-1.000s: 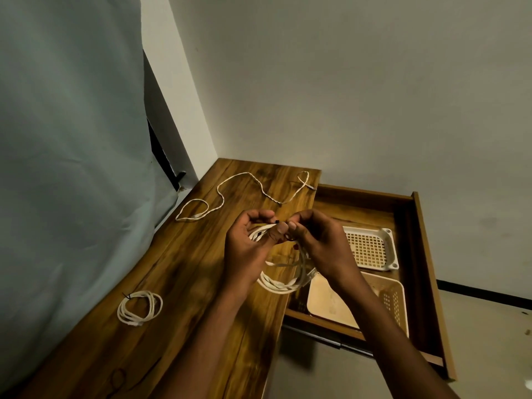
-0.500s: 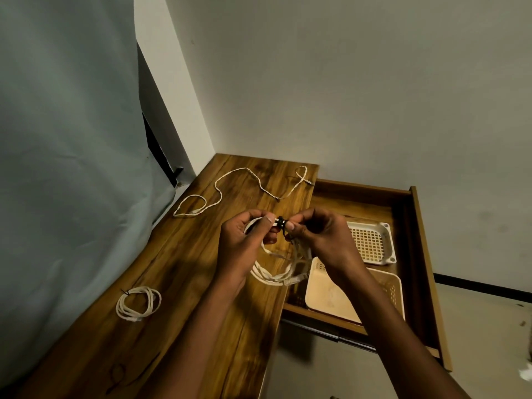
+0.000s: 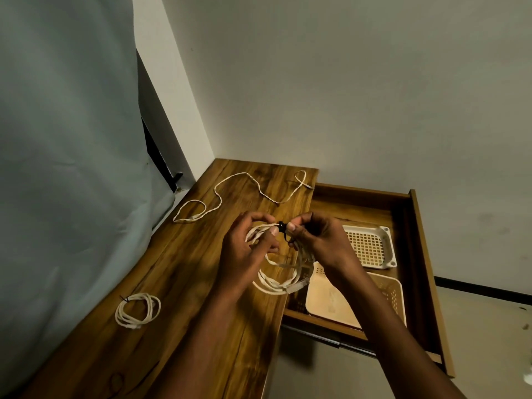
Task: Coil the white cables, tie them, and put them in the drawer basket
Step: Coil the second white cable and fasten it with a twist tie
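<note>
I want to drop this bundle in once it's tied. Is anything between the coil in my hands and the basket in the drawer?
Nothing visible blocks it. The coil hangs from both hands just left of the open drawer, and the basket sits below with its top open. Your right hand and forearm reach over it, though.

Glossy grained wood desk; perforated plastic basket; matt painted wall.

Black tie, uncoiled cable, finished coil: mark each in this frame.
black tie [image 3: 283,229], head view, on its band between the thumbs.
uncoiled cable [image 3: 250,181], head view, on its mid-length bend.
finished coil [image 3: 124,318], head view, on its left strands.
</note>
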